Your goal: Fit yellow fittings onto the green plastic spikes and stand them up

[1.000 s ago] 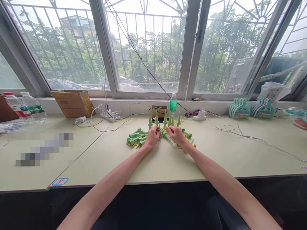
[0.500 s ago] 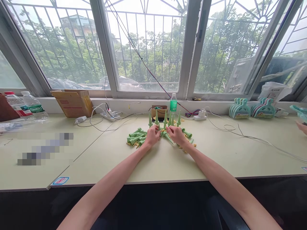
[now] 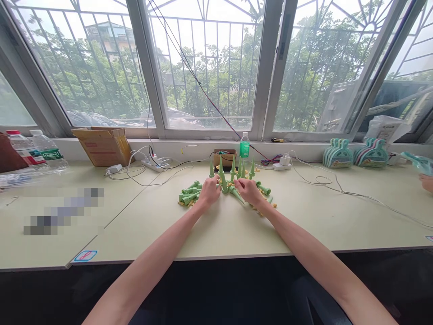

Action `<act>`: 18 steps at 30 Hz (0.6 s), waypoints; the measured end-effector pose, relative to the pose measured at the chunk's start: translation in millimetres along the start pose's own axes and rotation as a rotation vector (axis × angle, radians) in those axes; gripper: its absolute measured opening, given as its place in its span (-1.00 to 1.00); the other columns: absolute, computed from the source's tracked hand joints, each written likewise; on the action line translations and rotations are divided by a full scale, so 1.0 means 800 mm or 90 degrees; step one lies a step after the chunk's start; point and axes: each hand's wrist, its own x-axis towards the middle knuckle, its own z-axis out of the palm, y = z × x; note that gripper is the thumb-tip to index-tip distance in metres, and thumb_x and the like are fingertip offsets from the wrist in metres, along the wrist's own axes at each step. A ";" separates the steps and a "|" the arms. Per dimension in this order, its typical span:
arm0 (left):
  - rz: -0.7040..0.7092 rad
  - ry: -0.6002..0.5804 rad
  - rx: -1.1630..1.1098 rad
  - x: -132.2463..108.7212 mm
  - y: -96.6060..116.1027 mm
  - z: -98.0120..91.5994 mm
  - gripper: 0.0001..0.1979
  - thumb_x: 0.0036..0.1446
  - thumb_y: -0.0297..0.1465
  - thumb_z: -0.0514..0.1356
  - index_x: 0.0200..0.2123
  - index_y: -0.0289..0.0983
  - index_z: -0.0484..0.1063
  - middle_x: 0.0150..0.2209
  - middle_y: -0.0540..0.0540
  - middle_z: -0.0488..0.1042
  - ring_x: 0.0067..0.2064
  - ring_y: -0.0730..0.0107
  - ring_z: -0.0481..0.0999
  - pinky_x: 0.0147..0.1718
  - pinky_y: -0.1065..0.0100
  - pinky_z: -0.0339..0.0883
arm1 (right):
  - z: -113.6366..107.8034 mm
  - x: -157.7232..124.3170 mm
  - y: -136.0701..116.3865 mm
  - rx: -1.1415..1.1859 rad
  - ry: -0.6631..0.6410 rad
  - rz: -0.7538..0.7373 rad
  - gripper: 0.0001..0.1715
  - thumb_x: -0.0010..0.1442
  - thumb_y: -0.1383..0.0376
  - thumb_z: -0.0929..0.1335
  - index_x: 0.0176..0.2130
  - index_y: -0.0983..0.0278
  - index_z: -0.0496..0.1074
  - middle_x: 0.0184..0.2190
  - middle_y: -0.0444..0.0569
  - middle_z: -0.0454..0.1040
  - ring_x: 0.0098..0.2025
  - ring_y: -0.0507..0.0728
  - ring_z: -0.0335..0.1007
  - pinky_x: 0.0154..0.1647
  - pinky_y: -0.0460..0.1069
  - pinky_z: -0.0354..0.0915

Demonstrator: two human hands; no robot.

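Observation:
A heap of green plastic cones (image 3: 190,195) lies on the pale table (image 3: 230,228), with small yellow parts mixed in. Several cones stand upright in a row (image 3: 232,167) behind the heap. My left hand (image 3: 209,192) rests at the heap's right edge with its fingers curled; a green cone (image 3: 224,185) stands just right of it, and I cannot tell whether the fingers touch it. My right hand (image 3: 248,191) is closed over lying cones (image 3: 237,195) and yellow bits. More cones (image 3: 264,188) lie to its right.
A green bottle (image 3: 244,145) and a small brown box (image 3: 224,157) stand behind the cones. Cables and a power strip (image 3: 155,163) run along the sill. A cardboard box (image 3: 103,145) and water bottles (image 3: 40,149) sit left. Another person's hand (image 3: 425,182) shows at the right edge.
My left hand has shifted slightly left and back from my right hand. A green cone now stands upright between them. The other person's hand came into view at the right edge.

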 end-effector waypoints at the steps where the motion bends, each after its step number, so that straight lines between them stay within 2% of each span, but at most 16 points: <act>1: 0.005 -0.017 0.019 -0.001 0.001 0.000 -0.75 0.06 -0.53 0.13 -0.14 -0.27 0.36 -0.29 -0.20 0.49 -0.14 0.09 0.44 -0.27 0.24 0.29 | 0.000 0.000 0.000 -0.001 0.001 -0.002 -0.45 0.30 0.03 0.14 -0.57 0.28 0.24 -0.65 -0.10 0.28 -0.56 0.01 0.08 -0.51 -0.07 -0.02; 4: 0.013 -0.066 0.069 -0.002 0.004 0.001 -0.76 0.06 -0.51 0.15 -0.15 -0.26 0.37 -0.33 -0.20 0.46 -0.09 0.03 0.41 -0.29 0.25 0.28 | 0.001 0.000 0.000 -0.003 0.003 -0.003 -0.45 0.30 0.03 0.14 -0.57 0.28 0.26 -0.64 -0.08 0.31 -0.56 0.01 0.09 -0.51 -0.06 -0.02; 8: 0.002 -0.099 0.093 -0.001 0.004 0.001 -0.74 0.03 -0.52 0.17 -0.15 -0.24 0.39 -0.34 -0.18 0.42 -0.09 0.06 0.41 -0.26 0.25 0.26 | 0.002 0.000 0.001 -0.009 0.000 -0.005 -0.45 0.30 0.03 0.15 -0.58 0.28 0.27 -0.63 -0.07 0.32 -0.56 0.02 0.10 -0.51 -0.06 -0.02; 14: 0.034 -0.075 0.076 0.000 0.003 0.000 -0.80 0.04 -0.56 0.14 -0.25 -0.24 0.43 -0.35 -0.19 0.45 -0.14 0.06 0.37 -0.27 0.23 0.25 | 0.002 0.000 0.002 0.001 -0.006 -0.013 -0.47 0.30 0.05 0.15 -0.58 0.27 0.22 -0.65 -0.11 0.29 -0.58 0.00 0.06 -0.51 -0.07 -0.01; 18: 0.035 -0.051 0.090 0.000 0.002 0.000 -0.83 0.02 -0.52 0.18 -0.31 -0.22 0.50 -0.29 -0.21 0.44 -0.13 0.06 0.33 -0.18 0.18 0.25 | 0.003 0.000 0.003 0.000 -0.007 -0.014 -0.47 0.30 0.05 0.15 -0.59 0.27 0.20 -0.66 -0.14 0.25 -0.58 -0.01 0.04 -0.51 -0.08 -0.02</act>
